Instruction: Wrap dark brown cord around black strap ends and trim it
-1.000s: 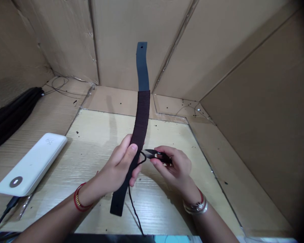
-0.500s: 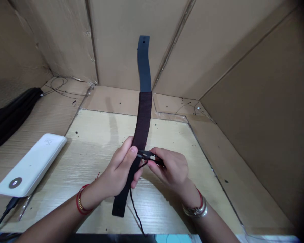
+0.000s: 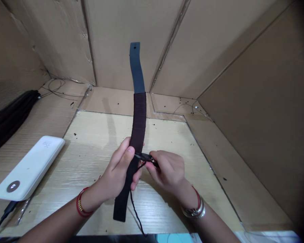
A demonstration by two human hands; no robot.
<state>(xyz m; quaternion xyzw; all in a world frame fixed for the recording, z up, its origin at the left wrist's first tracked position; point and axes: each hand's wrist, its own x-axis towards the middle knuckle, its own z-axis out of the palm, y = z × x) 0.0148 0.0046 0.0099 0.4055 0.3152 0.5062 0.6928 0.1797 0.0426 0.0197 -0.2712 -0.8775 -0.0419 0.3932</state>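
My left hand (image 3: 119, 168) is wrapped round a long flat strap (image 3: 136, 69), its thumb lying on the front. The strap's top is bare dark blue-grey with a hole near the end, and its lower end is black. Tight rows of dark brown cord wrapping (image 3: 139, 118) cover its middle. In my right hand (image 3: 170, 167) is a pair of black thread snips (image 3: 145, 157), its blades nearly together at the wrapping's lower edge, beside my left thumb. A loose cord (image 3: 135, 207) hangs behind the strap towards the table's front edge. Whether the blades touch the cord is hidden.
To the left lies a white power bank (image 3: 31, 168) with a black cable (image 3: 3, 216) plugged in. Behind it is a bundle of dark cord (image 3: 12, 116). Cardboard walls (image 3: 255, 111) enclose the pale wooden board (image 3: 91, 135) at the back and sides.
The snips' blades have come closer together at the wrapping's edge. The strap's upper end has shifted left and slightly down, and both hands appear slightly further left.
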